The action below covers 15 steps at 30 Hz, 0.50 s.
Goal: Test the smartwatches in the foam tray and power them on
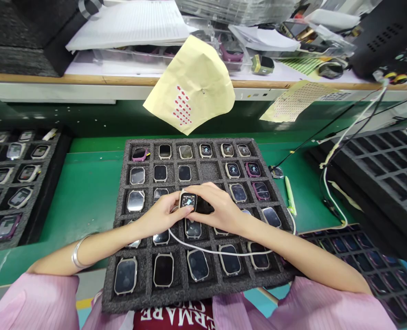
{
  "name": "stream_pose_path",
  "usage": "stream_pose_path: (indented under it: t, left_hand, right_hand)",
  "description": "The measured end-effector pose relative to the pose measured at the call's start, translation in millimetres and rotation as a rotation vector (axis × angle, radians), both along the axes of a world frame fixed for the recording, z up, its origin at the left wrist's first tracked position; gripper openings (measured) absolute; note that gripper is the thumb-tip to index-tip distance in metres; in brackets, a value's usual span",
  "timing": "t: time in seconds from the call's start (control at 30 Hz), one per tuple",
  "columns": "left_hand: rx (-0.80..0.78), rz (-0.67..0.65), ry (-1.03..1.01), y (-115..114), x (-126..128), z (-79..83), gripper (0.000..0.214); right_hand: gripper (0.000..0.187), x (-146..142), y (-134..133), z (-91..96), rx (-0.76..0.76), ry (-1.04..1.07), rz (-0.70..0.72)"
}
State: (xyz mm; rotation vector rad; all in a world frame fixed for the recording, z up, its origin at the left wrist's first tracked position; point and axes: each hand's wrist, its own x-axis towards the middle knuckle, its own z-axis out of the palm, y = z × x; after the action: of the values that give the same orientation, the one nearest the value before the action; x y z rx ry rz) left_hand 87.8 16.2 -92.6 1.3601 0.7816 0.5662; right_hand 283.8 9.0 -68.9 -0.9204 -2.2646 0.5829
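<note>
Between my hands, above the middle of a dark foam tray (111, 275), is a smartwatch (189, 200) with its screen lit, showing a dial. My left hand (162, 211) pinches its left side, the thumb at the lower screen edge. My right hand (220, 207) grips its right side between thumb and index finger. A white cable (217, 251) leads from beneath my left hand across the tray to the right; its end is hidden. Several watches sit in the tray's compartments, some lit, such as one watch (233, 170), others dark, such as another watch (163, 270).
More watches fill a foam tray (61, 158) at left. Stacked foam trays (389, 178) and a tray of dark watches (371, 275) are at right. A light green tool (289, 195) lies beside the central tray. Yellow sticker paper (206, 78) hangs from the shelf edge (121, 81).
</note>
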Motion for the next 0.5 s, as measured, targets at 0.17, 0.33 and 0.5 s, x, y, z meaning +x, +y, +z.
stream_pose_path:
  t: [0.17,0.33,0.5]
  left_hand:
    - [-0.096,-0.058,-0.043,0.1,-3.1,7.6,0.039]
    - [-0.152,-0.038,-0.087,1.8,-21.1,9.0,0.037]
    - [-0.200,-0.008,-0.064,1.8,-35.1,10.9,0.030]
  right_hand:
    - [0.040,19.9,29.6,13.6,-0.033,0.043,-0.040]
    - [0.035,57.6,70.8,5.3,-0.006,-0.177,-0.214]
    - [0.040,52.4,78.4,10.2,0.115,-0.399,-0.101]
